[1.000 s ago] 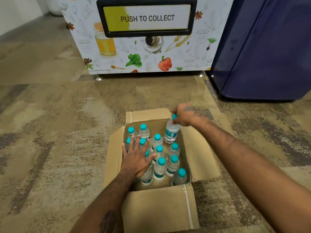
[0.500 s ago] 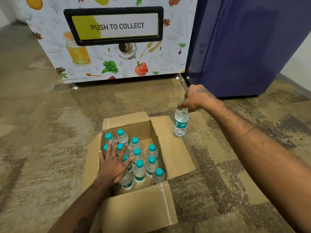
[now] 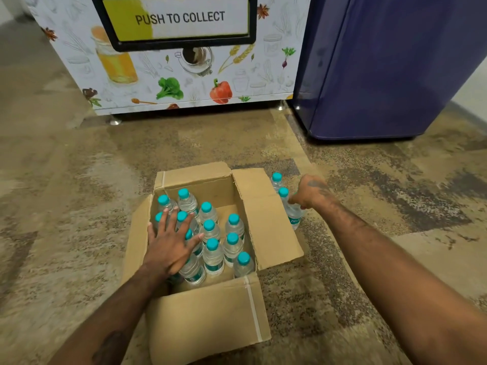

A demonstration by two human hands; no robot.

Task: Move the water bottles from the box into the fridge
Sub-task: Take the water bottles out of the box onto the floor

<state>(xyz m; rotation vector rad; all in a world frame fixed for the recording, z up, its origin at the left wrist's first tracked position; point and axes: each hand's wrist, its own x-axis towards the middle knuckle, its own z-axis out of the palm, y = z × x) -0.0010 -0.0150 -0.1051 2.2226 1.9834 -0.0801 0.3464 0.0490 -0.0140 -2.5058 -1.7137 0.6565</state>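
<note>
An open cardboard box (image 3: 266,219) stands on the floor and holds several clear water bottles (image 3: 213,255) with teal caps. My left hand (image 3: 171,243) lies flat on the bottles at the box's left side, fingers spread. Just outside the right flap, two bottles stand on the floor. My right hand (image 3: 307,193) grips the nearer bottle (image 3: 291,214) at its shoulder. The other bottle (image 3: 276,180) stands right behind it. The dark blue fridge (image 3: 395,75) is at the upper right with its door closed.
A white vending machine (image 3: 184,83) printed with food pictures and a "PUSH TO COLLECT" flap stands behind the box, left of the fridge. Mottled brown carpet (image 3: 66,193) surrounds the box. The box's near flap (image 3: 210,320) hangs toward me.
My right hand lifted a bottle out of the box, carried it right over the flap, and lowered it to the floor beside another bottle. My left hand stayed on the bottles.
</note>
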